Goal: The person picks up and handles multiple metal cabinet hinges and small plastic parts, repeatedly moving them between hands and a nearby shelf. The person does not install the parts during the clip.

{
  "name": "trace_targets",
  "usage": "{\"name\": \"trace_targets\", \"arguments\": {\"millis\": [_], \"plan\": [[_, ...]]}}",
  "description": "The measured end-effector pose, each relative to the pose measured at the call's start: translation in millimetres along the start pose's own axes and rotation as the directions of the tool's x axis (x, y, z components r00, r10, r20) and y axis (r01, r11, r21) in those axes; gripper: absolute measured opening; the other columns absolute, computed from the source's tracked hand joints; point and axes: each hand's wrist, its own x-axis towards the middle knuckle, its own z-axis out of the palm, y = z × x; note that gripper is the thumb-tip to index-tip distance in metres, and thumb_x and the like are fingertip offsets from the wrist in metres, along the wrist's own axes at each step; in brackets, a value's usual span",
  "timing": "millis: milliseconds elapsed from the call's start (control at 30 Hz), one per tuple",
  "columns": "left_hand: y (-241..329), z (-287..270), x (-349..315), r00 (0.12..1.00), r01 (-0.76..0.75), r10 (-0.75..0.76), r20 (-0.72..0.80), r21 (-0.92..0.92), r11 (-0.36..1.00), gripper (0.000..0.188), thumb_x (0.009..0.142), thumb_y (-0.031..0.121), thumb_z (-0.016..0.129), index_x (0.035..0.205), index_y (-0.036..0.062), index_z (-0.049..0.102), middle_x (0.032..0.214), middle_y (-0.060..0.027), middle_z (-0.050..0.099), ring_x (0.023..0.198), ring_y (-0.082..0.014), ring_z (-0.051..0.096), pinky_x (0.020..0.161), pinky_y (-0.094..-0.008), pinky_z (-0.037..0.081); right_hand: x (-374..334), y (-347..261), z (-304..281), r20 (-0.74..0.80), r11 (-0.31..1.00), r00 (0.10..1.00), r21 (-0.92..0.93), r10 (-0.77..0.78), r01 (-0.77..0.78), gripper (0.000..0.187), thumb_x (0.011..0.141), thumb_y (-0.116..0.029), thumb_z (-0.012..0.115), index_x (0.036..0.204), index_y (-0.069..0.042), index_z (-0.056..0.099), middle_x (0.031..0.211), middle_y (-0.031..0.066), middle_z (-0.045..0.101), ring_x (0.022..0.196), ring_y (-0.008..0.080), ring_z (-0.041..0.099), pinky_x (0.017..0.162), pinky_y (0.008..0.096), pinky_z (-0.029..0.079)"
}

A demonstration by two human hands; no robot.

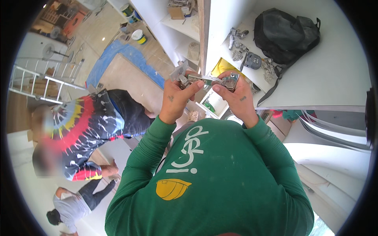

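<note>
In front of my chest, both hands are raised close together. My left hand (pixel 178 96) is closed round a metal cabinet hinge (pixel 193 78), its thumb pressed on top; a clear plastic wrapper (pixel 179 71) sticks out beside those fingers. Another metal hinge (pixel 230 82) is gripped in my right hand (pixel 238 98), between thumb and fingers. The inner ends of the two hinges nearly meet, and I cannot tell whether they touch. On the white shelf just beyond my right hand lie several more loose hinges (pixel 237 50).
A black backpack (pixel 281 35) and a grey-blue tool battery (pixel 252 61) rest on the white shelf (pixel 323 78) at right. To my left a person in a tie-dye shirt (pixel 94 129) bends close by. An aluminium ladder (pixel 43 80), buckets (pixel 138 36) and blue sheeting (pixel 114 59) stand or lie farther off.
</note>
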Motion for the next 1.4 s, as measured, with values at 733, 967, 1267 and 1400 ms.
{"name": "trace_targets", "arguments": {"millis": [733, 967, 1267, 1400], "plan": [[-2, -31, 29, 0.884, -0.405, 0.467, 0.019, 0.531, 0.745, 0.034, 0.083, 0.019, 0.088, 0.100, 0.0012, 0.064, 0.077, -0.0112, 0.068, 0.065, -0.0161, 0.063, 0.062, -0.0313, 0.050, 29, 11, 76, -0.162, 0.922, 0.914, 0.053, -0.371, 0.383, 0.071, 0.104, -0.013, 0.065, 0.159, 0.006, 0.025, 0.132, 0.0179, 0.061, 0.117, 0.0180, 0.062, 0.101, 0.0331, 0.051], [-29, -21, 31, 0.767, -0.499, 0.642, -0.010, 0.620, 0.605, 0.025, 0.083, 0.015, 0.082, 0.095, 0.0027, 0.064, 0.072, -0.0118, 0.063, 0.064, -0.0200, 0.061, 0.060, -0.0356, 0.049, 32, 31, 67, -0.156, 0.835, 0.849, -0.340, -0.504, 0.433, 0.084, 0.099, -0.021, 0.072, 0.159, 0.010, 0.022, 0.146, 0.0319, 0.050, 0.133, 0.0454, 0.054, 0.115, 0.0450, 0.041], [-22, -2, 56, 0.797, -0.477, 0.603, 0.033, 0.646, 0.596, 0.031, 0.082, 0.024, 0.087, 0.095, 0.0034, 0.067, 0.071, -0.0156, 0.065, 0.061, -0.0327, 0.067, 0.059, -0.0411, 0.052, 52, 44, 56, -0.185, 0.892, 0.873, -0.085, -0.452, 0.444, 0.080, 0.104, -0.005, 0.061, 0.163, 0.003, 0.007, 0.148, 0.0195, 0.042, 0.129, 0.0256, 0.053, 0.109, 0.0376, 0.046], [-19, 19, 72, 0.726, -0.570, 0.678, 0.114, 0.650, 0.502, 0.032, 0.086, 0.024, 0.085, 0.100, 0.0012, 0.067, 0.071, -0.0139, 0.066, 0.063, -0.0249, 0.067, 0.059, -0.0382, 0.052, 60, 42, 42, -0.255, 0.915, 0.888, 0.028, -0.383, 0.403, 0.084, 0.103, -0.011, 0.067, 0.164, 0.002, 0.010, 0.152, 0.0201, 0.042, 0.138, 0.0264, 0.049, 0.113, 0.0372, 0.044]]}}
